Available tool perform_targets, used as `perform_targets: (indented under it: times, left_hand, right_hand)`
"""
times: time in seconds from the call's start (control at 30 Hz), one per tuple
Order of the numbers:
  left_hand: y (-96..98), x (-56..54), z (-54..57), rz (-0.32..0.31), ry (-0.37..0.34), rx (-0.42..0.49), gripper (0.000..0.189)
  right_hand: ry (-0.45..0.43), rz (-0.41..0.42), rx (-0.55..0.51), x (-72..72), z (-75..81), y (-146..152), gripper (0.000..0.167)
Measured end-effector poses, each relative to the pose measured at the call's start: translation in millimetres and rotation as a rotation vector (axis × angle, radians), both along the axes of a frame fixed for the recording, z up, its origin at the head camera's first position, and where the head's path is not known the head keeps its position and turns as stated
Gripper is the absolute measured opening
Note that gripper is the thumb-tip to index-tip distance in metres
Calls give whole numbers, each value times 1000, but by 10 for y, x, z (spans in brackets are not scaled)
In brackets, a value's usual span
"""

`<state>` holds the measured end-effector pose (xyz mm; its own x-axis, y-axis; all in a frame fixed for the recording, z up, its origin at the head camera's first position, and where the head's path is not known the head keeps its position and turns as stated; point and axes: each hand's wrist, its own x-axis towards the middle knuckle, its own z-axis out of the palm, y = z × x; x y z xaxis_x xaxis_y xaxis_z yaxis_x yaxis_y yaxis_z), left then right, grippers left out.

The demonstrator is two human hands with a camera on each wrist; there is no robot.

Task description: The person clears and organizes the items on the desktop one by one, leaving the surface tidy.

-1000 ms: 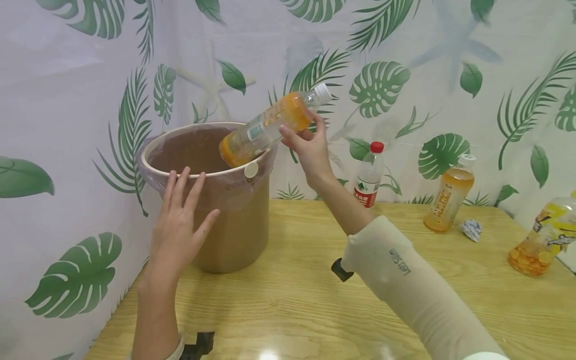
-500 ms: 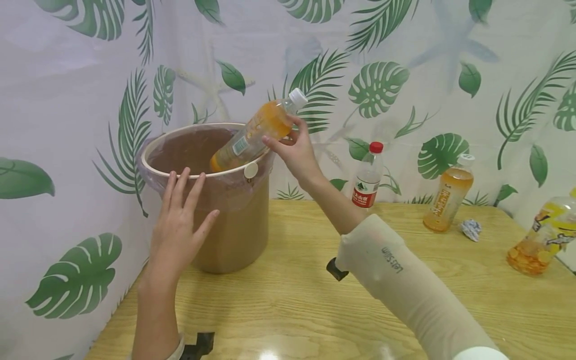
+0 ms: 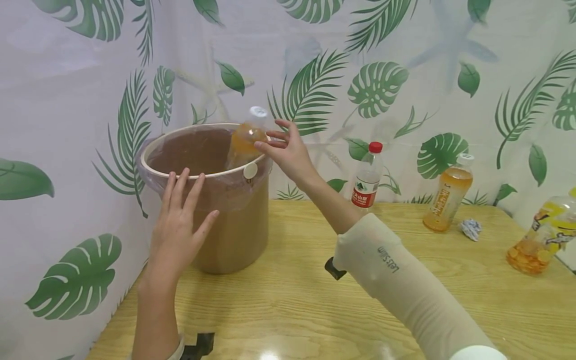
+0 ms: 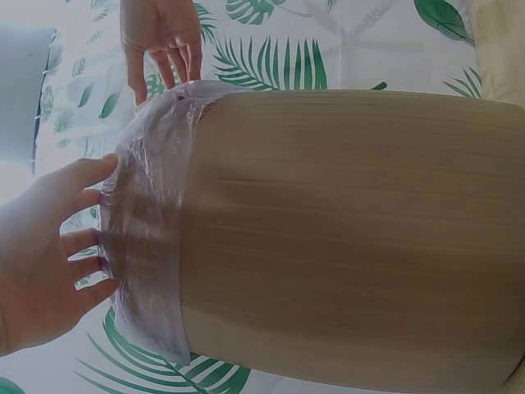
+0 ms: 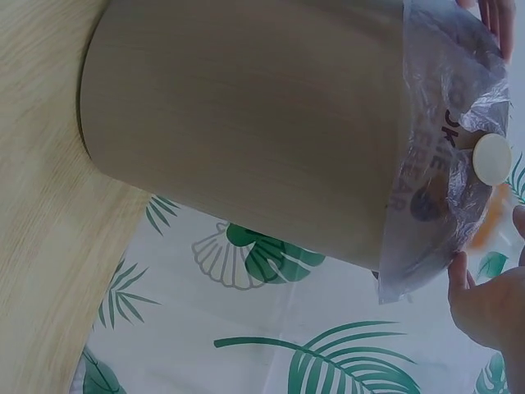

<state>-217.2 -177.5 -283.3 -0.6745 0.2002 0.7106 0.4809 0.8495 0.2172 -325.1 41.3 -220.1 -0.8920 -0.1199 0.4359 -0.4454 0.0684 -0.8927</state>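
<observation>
A clear bottle (image 3: pixel 246 142) with an orange label and white cap stands steeply tilted in the mouth of the brown bin (image 3: pixel 229 225). It is blurred, and its lower part is hidden behind the bin's rim. My right hand (image 3: pixel 288 150) is just to the right of the bottle, thumb and fingers spread apart, fingertips beside it at the rim. In the right wrist view, the bottle's orange part (image 5: pixel 490 217) shows past the rim. My left hand (image 3: pixel 177 225) rests straight fingertips on the front rim, over the plastic liner (image 4: pixel 152 222).
On the wooden table (image 3: pixel 288 310) to the right stand a red-capped bottle (image 3: pixel 366 177), an orange-labelled bottle (image 3: pixel 448 195) and a yellow-labelled bottle (image 3: pixel 540 237). A crumpled paper ball (image 3: pixel 471 229) lies among them. A leaf-patterned wall covering (image 3: pixel 315 30) rises behind and to the left.
The bottle has moved left and down into the bin and turned more upright. My right hand has followed leftward and its fingers have come off the bottle. The left hand has stayed put.
</observation>
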Motion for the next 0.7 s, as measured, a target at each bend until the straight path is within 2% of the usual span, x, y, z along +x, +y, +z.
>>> perform_targets:
  times: [0.4, 0.7]
  left_hand:
    - [4, -8, -3, 3, 1, -3, 67]
    - [6, 1, 0, -1, -6, 11, 69]
  right_hand:
    - [27, 39, -4, 40, 10, 79, 68]
    - [60, 52, 9, 143, 5, 327, 64]
